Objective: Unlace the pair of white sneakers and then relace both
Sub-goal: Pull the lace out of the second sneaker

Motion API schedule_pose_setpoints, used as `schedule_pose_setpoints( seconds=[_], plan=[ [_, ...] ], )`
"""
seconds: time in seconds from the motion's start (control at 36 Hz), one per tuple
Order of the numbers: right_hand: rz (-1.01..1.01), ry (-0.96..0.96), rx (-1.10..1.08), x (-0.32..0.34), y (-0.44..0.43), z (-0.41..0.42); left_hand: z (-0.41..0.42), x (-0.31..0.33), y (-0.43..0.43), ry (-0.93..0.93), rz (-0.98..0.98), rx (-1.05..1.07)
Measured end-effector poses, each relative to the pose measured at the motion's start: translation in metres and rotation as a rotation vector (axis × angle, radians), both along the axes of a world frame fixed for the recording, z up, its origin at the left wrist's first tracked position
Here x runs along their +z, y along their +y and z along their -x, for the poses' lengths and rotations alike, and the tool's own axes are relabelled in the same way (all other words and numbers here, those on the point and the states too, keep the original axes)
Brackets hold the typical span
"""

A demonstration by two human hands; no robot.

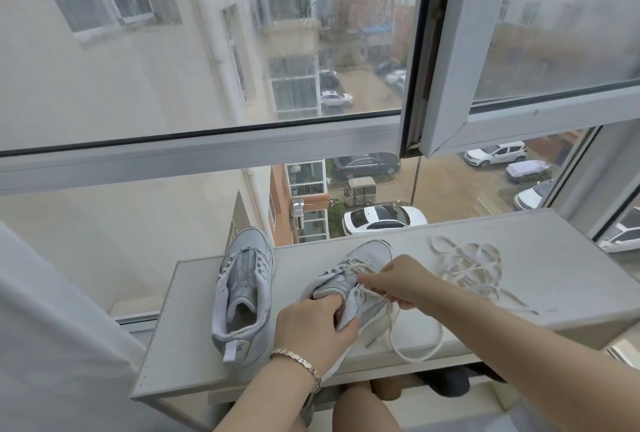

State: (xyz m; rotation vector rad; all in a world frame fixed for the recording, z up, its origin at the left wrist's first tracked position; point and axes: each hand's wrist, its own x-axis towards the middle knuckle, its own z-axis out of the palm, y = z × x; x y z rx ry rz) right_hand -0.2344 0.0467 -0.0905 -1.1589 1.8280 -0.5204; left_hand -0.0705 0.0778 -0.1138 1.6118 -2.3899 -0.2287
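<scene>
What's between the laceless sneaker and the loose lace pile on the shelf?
Head view: the second sneaker, left hand gripping its collar, right hand pinching its lace.

Shelf (519, 241) by open window (446, 51) w/ cars (384, 218) parked outside.

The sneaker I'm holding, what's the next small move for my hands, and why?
Probably pull the lace out of the next eyelets with the right hand while the left hand steadies the sneaker: lace crossings remain near its toe, whereas the other sneaker is already bare.
</scene>
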Motion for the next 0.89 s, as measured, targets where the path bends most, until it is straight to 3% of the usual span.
schedule_pose_setpoints(
  seconds=[0.22,0.36,0.69,0.78,0.83,0.89],
  plan=[
    [0.195,0.394,0.166,0.001,0.003,-0.003,0.000,-0.001,0.001,0.023,-0.004,-0.002],
    [0.290,0.454,0.202,0.000,0.008,-0.007,0.001,-0.002,0.001,0.049,0.018,-0.004],
    [0.118,-0.294,-0.137,-0.007,0.015,-0.014,-0.005,-0.003,0.005,0.152,0.092,-0.044],
    [-0.049,-0.543,-0.016,0.000,0.014,0.001,-0.009,-0.005,0.005,0.102,0.088,-0.033],
    [-0.061,-0.349,0.233,0.007,0.010,0.016,-0.009,-0.006,0.004,0.060,0.093,-0.032],
    [0.064,0.148,0.483,0.014,0.006,0.029,-0.006,-0.004,0.006,0.018,0.070,-0.033]
  ],
)
